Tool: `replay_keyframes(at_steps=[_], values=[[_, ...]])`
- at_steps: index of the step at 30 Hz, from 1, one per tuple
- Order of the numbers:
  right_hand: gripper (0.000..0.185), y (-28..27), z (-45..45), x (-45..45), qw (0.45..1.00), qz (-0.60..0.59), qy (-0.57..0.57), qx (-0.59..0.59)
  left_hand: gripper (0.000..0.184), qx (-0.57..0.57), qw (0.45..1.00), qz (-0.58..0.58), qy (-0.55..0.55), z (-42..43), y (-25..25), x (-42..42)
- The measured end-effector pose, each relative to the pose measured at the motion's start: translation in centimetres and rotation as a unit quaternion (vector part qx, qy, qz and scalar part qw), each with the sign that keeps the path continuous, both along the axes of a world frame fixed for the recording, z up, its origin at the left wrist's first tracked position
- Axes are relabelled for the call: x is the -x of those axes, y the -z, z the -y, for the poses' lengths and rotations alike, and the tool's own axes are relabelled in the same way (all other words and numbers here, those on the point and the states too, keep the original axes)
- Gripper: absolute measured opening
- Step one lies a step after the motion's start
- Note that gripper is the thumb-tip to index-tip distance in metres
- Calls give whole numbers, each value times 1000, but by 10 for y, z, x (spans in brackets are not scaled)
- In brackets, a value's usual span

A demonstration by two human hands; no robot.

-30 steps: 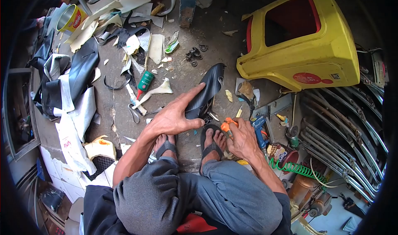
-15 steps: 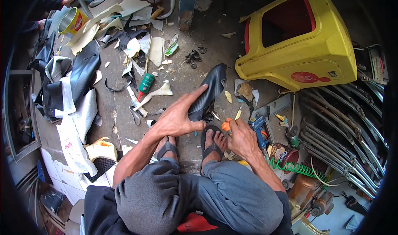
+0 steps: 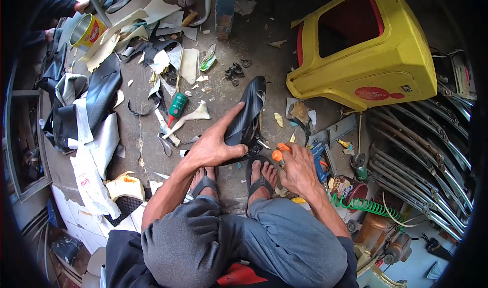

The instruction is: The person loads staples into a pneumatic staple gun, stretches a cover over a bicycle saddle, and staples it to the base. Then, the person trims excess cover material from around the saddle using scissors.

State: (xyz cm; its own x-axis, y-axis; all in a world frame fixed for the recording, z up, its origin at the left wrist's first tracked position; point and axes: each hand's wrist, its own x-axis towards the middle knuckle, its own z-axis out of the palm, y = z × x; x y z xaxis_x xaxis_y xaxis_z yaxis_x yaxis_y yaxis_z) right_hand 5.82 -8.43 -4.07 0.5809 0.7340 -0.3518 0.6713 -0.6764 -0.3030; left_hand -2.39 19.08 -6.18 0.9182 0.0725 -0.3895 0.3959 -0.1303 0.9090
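My left hand (image 3: 216, 145) grips the side of a black saddle (image 3: 249, 110) with a ribbed, carbon-like cover. Its index finger lies along the cover and its thumb points across the near end. The saddle stands tilted, with part of its dark underside and a shiny bit showing on the right. My right hand (image 3: 300, 171) is closed round an orange-handled tool (image 3: 279, 152) just right of the saddle's near end; the tool's tip is hard to make out. Below are my sandalled feet (image 3: 262, 175). A green bottle with a red nozzle (image 3: 177, 105) lies left of the saddle.
A yellow plastic stool (image 3: 366, 49) lies on its side at right, beside stacked metal bars (image 3: 422, 161). Near my right hand are a blue tool (image 3: 317, 158) and a green coiled hose (image 3: 363, 204). Foam and vinyl scraps (image 3: 104, 90) cover the left. Another person's hand (image 3: 81, 6) shows top left.
The saddle has shifted slightly left and turned, showing more of its underside on the right. My left hand moved with it. My right hand stays nearly in place with the orange-handled tool.
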Motion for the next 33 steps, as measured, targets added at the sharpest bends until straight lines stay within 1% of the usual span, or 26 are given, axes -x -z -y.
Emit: replay_keyframes(at_steps=[3,7,9,10,12,13,14,16,17,18,20,21,22,24,25,26,27,28,29,30,32,33], values=[[46,-7,-8,1,1000,1,14,27,109,1,1000,2,3,1,-1,0],[47,0,-7,0,1000,10,9,19,109,-5,1000,5,6,2,0,-1],[47,4,-10,2,998,-25,31,49,108,-4,1000,1,5,3,0,0],[47,4,-11,3,998,-24,38,52,108,-2,1000,-1,6,5,0,-2],[47,3,-8,3,999,-8,18,28,107,18,1000,0,-2,5,3,-2],[48,5,-1,5,1000,-14,17,11,106,47,999,-13,-7,3,7,-1],[48,10,8,10,999,-10,30,17,105,45,999,-5,-13,4,13,2],[50,29,27,22,993,-3,64,-101,106,76,996,-24,-46,3,14,3],[51,40,39,34,993,-4,95,-62,108,65,996,-21,-56,3,18,4],[51,52,53,44,993,-2,105,-58,107,90,992,-34,-76,2,16,3],[49,72,74,58,983,-86,161,1,103,165,977,-24,-134,4,17,1],[49,75,80,64,976,-104,193,-17,99,149,979,6,-141,2,33,2],[49,86,92,71,975,-105,194,-20,99,146,979,5,-140,2,31,2],[45,118,128,76,959,-88,243,-118,97,288,937,-24,-197,-1,22,0],[43,127,142,72,939,-74,331,-58,95,323,923,-25,-205,-1,9,-1],[41,133,156,68,908,-59,415,6,95,317,925,-22,-209,-1,11,0],[41,141,168,65,909,-60,412,1,95,372,901,-6,-222,1,16,0],[40,149,179,63,912,30,410,15,95,427,874,12,-233,1,18,-1],[40,158,186,64,906,120,405,28,102,435,871,12,-226,2,17,-2],[40,169,188,66,907,122,402,22,102,432,872,18,-227,3,18,-2],[36,185,188,66,898,228,377,19,112,479,848,71,-217,4,27,4],[32,179,187,60,893,178,405,80,119,494,836,58,-232,5,26,6]])
